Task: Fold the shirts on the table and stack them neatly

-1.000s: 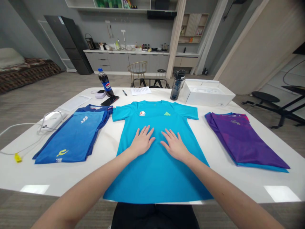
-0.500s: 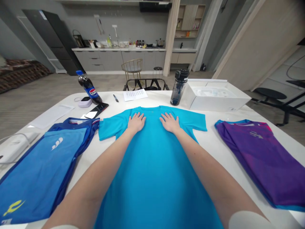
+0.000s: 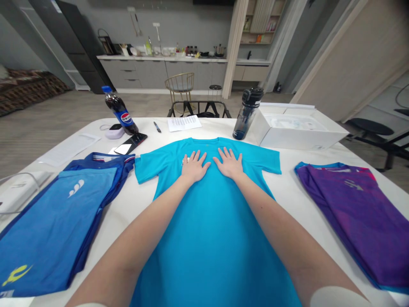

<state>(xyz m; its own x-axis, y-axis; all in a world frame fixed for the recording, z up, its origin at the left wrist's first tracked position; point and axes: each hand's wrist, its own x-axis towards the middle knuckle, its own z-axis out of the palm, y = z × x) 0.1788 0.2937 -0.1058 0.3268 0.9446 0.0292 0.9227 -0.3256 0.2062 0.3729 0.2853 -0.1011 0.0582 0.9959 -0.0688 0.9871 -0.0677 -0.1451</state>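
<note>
A turquoise short-sleeved T-shirt (image 3: 204, 221) lies spread on the white table, collar away from me and sleeves out to both sides. My left hand (image 3: 194, 167) rests flat on its chest with the fingers spread, partly covering a small white mark. Beside it, my right hand (image 3: 229, 163) also lies flat on the upper chest, fingers apart. Neither hand grips the cloth. To the left is a stack of folded blue shirts (image 3: 60, 221); a folded purple shirt (image 3: 358, 213) lies at the right. The lower end of the turquoise shirt runs out of view between my forearms.
Behind the shirt stand a cola bottle (image 3: 123, 114), a dark water bottle (image 3: 245, 119) and an open white box (image 3: 300, 138). A phone (image 3: 136, 140), a pen (image 3: 157, 127), a printed sheet (image 3: 184, 123) and a white power strip (image 3: 22, 189) with a cable are also on the table (image 3: 147, 192).
My left hand has slid rightward and slightly nearer to me across the chest, exposing part of the white mark. My right hand has hardly moved on the cloth. The camera view has shifted slightly.
</note>
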